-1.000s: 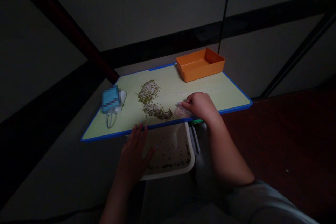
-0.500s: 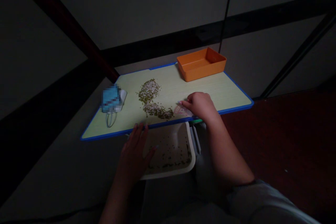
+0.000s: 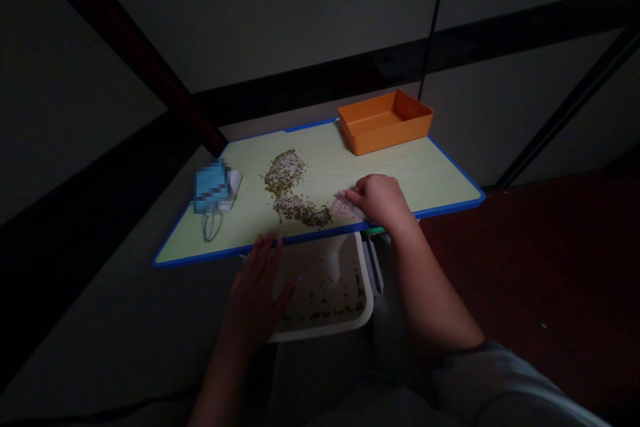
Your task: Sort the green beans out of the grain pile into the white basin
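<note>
Right hand [image 3: 381, 200] is pinching a card [image 3: 344, 209] beside the beans [image 3: 290, 190] near the table [image 3: 440, 177] edge; left hand [image 3: 257, 293], fingers spread, is steadying the tray [image 3: 361, 312] below.

Blue-edged table [image 3: 440, 177], orange tray [image 3: 385, 123], scattered beans [image 3: 290, 190], blue mask [image 3: 213, 190] lying on it

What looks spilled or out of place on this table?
A loose heap of small green beans lies straight on the table, not in a container. More lie in the white tray below its near edge, which the left hand touches. The orange box looks empty.
</note>
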`<state>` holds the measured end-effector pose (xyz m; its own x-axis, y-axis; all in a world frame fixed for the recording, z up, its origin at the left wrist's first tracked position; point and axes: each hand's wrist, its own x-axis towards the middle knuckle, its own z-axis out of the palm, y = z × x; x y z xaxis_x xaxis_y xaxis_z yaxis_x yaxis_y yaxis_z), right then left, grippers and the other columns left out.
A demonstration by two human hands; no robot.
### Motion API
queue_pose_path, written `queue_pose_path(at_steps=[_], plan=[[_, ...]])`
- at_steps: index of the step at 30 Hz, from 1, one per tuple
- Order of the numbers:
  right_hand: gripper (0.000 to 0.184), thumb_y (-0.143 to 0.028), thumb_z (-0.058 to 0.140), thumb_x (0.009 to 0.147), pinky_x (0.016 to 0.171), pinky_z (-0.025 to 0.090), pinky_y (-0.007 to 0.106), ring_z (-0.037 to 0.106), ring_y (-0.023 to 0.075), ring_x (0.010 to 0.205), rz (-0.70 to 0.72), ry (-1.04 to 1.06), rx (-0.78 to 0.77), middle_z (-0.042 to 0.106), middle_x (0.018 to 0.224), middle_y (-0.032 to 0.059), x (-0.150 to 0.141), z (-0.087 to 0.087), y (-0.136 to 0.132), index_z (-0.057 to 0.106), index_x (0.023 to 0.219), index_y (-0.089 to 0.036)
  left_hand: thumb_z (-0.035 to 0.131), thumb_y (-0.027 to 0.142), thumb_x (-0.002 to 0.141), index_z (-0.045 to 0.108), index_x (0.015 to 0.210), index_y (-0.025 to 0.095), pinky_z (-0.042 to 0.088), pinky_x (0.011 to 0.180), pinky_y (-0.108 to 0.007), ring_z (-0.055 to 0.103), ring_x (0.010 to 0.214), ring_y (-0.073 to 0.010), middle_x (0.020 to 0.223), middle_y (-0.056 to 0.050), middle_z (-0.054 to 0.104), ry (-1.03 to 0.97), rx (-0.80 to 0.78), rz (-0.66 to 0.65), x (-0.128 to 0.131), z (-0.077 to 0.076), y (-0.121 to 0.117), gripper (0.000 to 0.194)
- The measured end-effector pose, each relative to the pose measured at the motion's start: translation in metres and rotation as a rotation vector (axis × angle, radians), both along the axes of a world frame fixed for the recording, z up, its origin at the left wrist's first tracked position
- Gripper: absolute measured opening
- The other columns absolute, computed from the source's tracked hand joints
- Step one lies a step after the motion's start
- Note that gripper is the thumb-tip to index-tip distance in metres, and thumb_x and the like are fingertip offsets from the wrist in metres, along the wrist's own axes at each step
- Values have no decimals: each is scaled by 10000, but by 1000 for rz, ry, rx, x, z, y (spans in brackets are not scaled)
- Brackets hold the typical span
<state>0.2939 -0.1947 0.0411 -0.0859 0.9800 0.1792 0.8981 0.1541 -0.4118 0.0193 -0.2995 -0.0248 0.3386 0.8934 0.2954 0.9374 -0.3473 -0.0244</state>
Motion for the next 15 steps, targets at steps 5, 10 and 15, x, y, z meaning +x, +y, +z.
queue_pose_path(at_steps=[5, 10, 15], plan=[[418, -494, 525, 881, 606, 260, 309, 509, 168, 636, 6, -2, -2, 617, 630, 69, -3, 0, 1, 690, 667, -176, 488, 494, 878, 85, 1510, 271, 364, 1082, -503, 211, 1450, -285, 1566, -118, 264, -19, -10, 4, 0, 0, -1, 781], [419, -488, 509, 887, 623, 275, 313, 543, 185, 673, -30, -30, -3, 643, 667, 88, -3, 1, 2, 702, 690, -172, 487, 492, 877, 95, 1510, 259, 380, 1072, -499, 226, 1446, -288, 1559, -128, 278, -15, 7, -16, 0, 1, 0, 780], [443, -496, 486, 890, 634, 282, 324, 569, 208, 702, -63, -62, 0, 672, 720, 118, -2, 0, 3, 714, 707, -162, 478, 494, 880, 106, 1509, 261, 365, 1083, -497, 231, 1443, -287, 1559, -125, 279, -20, 6, -7, 0, 0, 0, 767]])
